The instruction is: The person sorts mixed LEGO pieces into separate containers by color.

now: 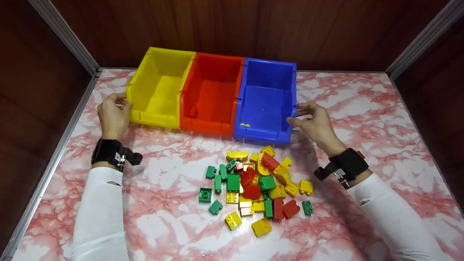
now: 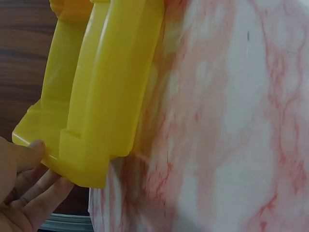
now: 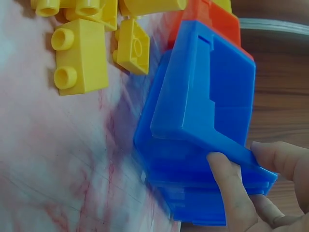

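Note:
Three joined plastic bins stand side by side at the back of the table: a yellow bin (image 1: 156, 117), a red bin (image 1: 208, 127) and a blue bin (image 1: 262, 135). My left hand (image 1: 114, 113) grips the outer left wall of the yellow bin; in the left wrist view the thumb (image 2: 30, 153) lies at its rim. At the other end, my right hand (image 1: 314, 121) pinches the blue bin's right wall, also visible in the right wrist view. The frames do not clearly show whether the bins touch the tabletop.
In front of the bins lies a loose pile of toy building bricks in green (image 1: 233, 182), red (image 1: 251, 191) and yellow (image 1: 261, 227). Dark wooden panels (image 1: 232, 29) enclose the back and sides of the marbled table (image 1: 163, 203).

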The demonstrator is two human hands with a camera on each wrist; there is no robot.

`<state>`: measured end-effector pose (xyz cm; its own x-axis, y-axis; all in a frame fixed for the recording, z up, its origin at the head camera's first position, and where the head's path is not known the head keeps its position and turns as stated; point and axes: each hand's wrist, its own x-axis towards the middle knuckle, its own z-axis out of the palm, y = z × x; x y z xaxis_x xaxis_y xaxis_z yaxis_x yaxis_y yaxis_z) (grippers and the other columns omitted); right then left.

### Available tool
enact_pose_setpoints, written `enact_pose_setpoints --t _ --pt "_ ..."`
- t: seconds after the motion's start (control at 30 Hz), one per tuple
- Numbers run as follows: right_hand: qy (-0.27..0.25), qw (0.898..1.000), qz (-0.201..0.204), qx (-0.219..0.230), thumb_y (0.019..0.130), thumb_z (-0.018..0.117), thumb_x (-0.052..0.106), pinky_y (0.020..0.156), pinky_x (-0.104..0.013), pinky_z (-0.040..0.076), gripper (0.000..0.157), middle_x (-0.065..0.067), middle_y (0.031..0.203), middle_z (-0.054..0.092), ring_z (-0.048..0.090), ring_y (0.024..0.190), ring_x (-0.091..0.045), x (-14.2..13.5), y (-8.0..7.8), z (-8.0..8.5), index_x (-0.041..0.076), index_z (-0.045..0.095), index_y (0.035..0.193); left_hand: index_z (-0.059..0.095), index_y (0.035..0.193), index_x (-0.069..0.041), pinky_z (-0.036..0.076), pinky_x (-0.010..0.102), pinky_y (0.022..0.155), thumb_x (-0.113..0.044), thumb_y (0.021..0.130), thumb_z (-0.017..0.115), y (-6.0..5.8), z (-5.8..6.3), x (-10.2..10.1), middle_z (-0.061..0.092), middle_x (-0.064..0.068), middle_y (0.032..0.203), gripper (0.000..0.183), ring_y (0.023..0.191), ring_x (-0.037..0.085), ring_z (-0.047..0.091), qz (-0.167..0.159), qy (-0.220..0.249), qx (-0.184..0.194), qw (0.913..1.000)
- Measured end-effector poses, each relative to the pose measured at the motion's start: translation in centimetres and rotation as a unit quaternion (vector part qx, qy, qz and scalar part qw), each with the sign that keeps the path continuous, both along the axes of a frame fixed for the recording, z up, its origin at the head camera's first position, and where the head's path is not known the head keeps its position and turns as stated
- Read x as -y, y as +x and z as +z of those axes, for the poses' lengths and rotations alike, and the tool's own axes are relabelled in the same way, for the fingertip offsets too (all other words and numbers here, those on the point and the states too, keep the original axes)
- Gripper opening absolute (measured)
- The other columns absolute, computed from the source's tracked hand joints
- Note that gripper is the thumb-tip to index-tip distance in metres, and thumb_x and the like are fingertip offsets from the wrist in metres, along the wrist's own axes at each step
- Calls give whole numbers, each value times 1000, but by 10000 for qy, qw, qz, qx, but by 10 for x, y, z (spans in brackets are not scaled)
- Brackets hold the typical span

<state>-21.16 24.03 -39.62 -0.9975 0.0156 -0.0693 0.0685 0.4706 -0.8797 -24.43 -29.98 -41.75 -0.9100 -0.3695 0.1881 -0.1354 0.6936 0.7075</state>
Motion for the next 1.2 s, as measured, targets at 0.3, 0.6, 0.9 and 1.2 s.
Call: enact_pose_setpoints --t 0.3,0.6,0.9,1.2 --pt "37 10000 46 43 94 78 14 78 -21 58 50 -16 123 64 62 93 -11 -3 -1 1 -2 58 137 69 129 1 42 14 79 -12 101 66 0 2 -2 75 21 120 31 104 26 67 -17 -88 13 10000" --pt "134 9999 23 -78 93 78 15 74 -20 60 51 -17 123 65 65 84 -6 -18 -4 0 -3 57 136 66 127 6 50 33 91 -10 101 64 9 3 -12 73 26 117 30 105 35 68 -385 -143 -43 9991" --pt "295 9993 2 -243 94 77 14 76 -14 55 52 -8 118 66 62 93 -5 -40 -7 0 -4 56 139 60 128 9 54 45 94 -8 102 64 20 7 -24 70 28 118 32 106 41 69 -916 -217 160 9954" --pt "279 9987 -148 -407 94 76 9 61 -16 56 49 17 96 64 63 77 1 -68 -6 -2 -5 59 138 59 125 10 53 41 91 -5 100 66 31 7 -45 67 27 113 29 100 36 67 -1236 -120 210 9920"
